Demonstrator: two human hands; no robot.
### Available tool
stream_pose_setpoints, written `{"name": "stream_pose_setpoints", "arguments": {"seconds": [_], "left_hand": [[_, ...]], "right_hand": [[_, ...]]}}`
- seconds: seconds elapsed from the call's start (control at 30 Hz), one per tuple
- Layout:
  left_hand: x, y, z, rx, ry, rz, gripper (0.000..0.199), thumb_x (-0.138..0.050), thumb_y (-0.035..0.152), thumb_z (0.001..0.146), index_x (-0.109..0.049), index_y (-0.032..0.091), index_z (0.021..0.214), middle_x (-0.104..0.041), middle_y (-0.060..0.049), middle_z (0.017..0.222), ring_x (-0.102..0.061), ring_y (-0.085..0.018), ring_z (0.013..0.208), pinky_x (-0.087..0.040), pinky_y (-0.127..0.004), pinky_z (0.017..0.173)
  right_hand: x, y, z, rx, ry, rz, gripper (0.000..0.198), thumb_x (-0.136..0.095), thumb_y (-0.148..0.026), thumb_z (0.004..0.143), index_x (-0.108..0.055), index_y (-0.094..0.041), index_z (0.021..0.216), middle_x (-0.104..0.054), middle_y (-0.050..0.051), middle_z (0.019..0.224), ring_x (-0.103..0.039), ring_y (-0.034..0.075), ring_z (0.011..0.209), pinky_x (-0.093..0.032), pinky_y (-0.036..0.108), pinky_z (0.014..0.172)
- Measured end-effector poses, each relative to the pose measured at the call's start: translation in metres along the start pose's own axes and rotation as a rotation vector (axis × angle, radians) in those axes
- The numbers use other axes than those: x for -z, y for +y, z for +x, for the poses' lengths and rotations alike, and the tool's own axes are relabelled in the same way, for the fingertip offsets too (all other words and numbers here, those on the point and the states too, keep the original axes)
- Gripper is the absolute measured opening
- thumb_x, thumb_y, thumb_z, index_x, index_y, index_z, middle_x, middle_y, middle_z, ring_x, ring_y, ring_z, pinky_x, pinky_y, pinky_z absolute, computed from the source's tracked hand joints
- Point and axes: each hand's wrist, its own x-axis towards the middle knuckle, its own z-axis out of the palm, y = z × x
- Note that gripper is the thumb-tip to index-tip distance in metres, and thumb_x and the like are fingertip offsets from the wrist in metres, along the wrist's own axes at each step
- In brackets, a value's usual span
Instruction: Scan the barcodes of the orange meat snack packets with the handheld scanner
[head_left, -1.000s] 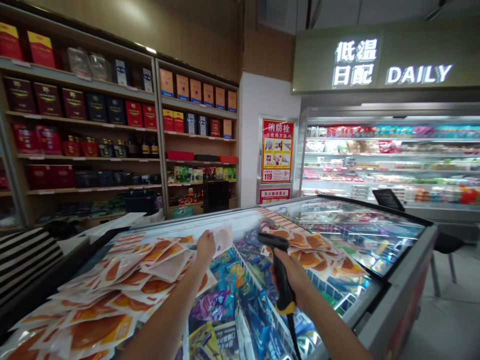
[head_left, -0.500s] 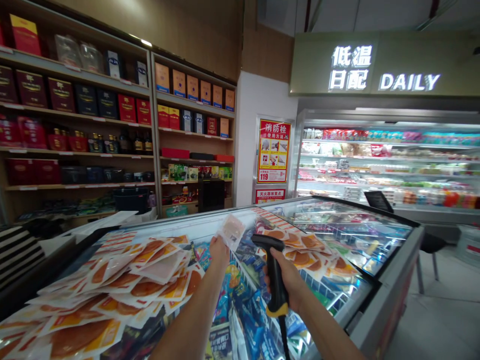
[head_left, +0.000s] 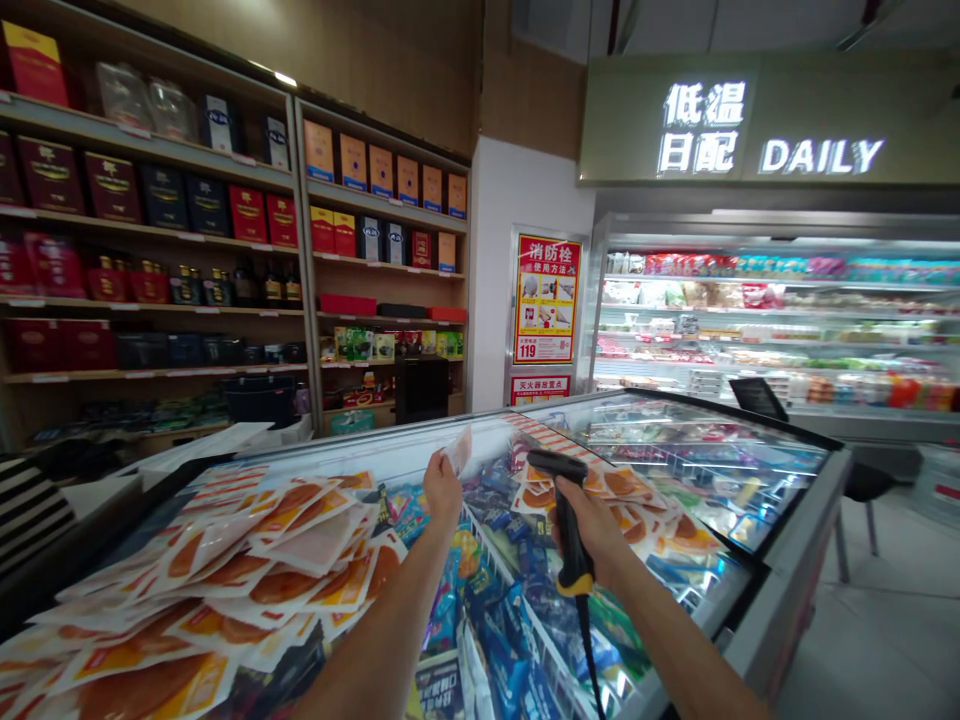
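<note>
My left hand [head_left: 444, 487] grips a flat food packet [head_left: 460, 452] by its edge, above the glass top of the chest freezer [head_left: 750, 625]. The packet is turned nearly edge-on, so little of its face shows. In my right hand [head_left: 589, 525] is a black and yellow barcode scanner [head_left: 574, 545], upright, its head pointing left and its cord hanging down. A large pile of flat packets [head_left: 225, 580] with orange-brown rounds inside lies on the glass at the left. A smaller group of such packets [head_left: 630, 500] lies beyond the scanner.
Blue bags [head_left: 502, 640] show under the freezer glass. Boxed goods fill the wall shelves [head_left: 172, 225] at the left. Behind are a lit refrigerated display [head_left: 750, 320] and a red and yellow poster [head_left: 546, 300]. A dark chair [head_left: 757, 395] stands beyond the freezer.
The packet in my left hand has turned from face-on to nearly edge-on. My right hand has shifted right with the scanner, farther from the packet.
</note>
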Motion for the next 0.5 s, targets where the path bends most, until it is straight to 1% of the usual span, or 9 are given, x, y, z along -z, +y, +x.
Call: {"name": "stream_pose_setpoints", "arguments": {"seconds": [0.07,0.1,0.2,0.27,0.37,0.5], "left_hand": [[-0.003,0.001,-0.006,-0.052,-0.069,0.094,0.027,-0.034,0.021,0.072,-0.055,0.016,0.089,-0.06,-0.006,0.087,-0.052,-0.019,0.086,-0.037,-0.031,0.078],[-0.005,0.001,-0.01,-0.075,-0.108,0.128,0.028,-0.034,0.02,0.073,-0.055,0.015,0.09,-0.06,-0.007,0.087,-0.053,-0.019,0.085,-0.037,-0.032,0.078],[-0.017,-0.003,-0.025,-0.139,-0.243,0.214,0.03,-0.032,0.019,0.075,-0.056,0.016,0.092,-0.062,-0.007,0.081,-0.056,-0.02,0.077,-0.039,-0.033,0.073],[-0.027,-0.007,-0.036,-0.191,-0.341,0.245,0.03,-0.032,0.018,0.075,-0.057,0.016,0.091,-0.063,-0.007,0.078,-0.057,-0.019,0.074,-0.04,-0.033,0.071],[-0.041,-0.011,-0.048,-0.27,-0.475,0.261,0.032,-0.032,0.012,0.073,-0.058,0.017,0.09,-0.064,-0.005,0.084,-0.057,-0.018,0.078,-0.041,-0.032,0.073],[-0.056,-0.011,-0.059,-0.341,-0.583,0.277,0.034,-0.032,0.008,0.071,-0.059,0.017,0.089,-0.063,-0.005,0.091,-0.056,-0.016,0.085,-0.04,-0.029,0.077]], "right_hand": [[0.011,-0.005,0.004,0.011,0.044,-0.025,0.03,-0.05,-0.046,0.064,-0.043,-0.017,0.062,-0.05,-0.003,0.045,-0.045,0.009,0.033,-0.036,0.02,0.028],[0.016,-0.007,0.006,0.02,0.07,-0.039,0.03,-0.051,-0.046,0.063,-0.043,-0.017,0.063,-0.05,-0.003,0.045,-0.045,0.009,0.033,-0.036,0.02,0.028],[0.032,-0.01,0.013,0.051,0.155,-0.063,0.03,-0.052,-0.046,0.062,-0.043,-0.018,0.064,-0.05,-0.004,0.044,-0.045,0.009,0.032,-0.035,0.02,0.027],[0.042,-0.011,0.017,0.063,0.195,-0.071,0.03,-0.052,-0.046,0.061,-0.043,-0.018,0.063,-0.049,-0.004,0.042,-0.045,0.009,0.031,-0.035,0.021,0.027],[0.056,-0.012,0.023,0.068,0.246,-0.076,0.031,-0.053,-0.047,0.06,-0.044,-0.018,0.062,-0.048,-0.004,0.04,-0.044,0.009,0.031,-0.035,0.02,0.028],[0.074,-0.015,0.027,0.047,0.316,-0.087,0.031,-0.054,-0.047,0.059,-0.045,-0.017,0.06,-0.05,-0.003,0.04,-0.046,0.01,0.032,-0.036,0.021,0.029]]}}
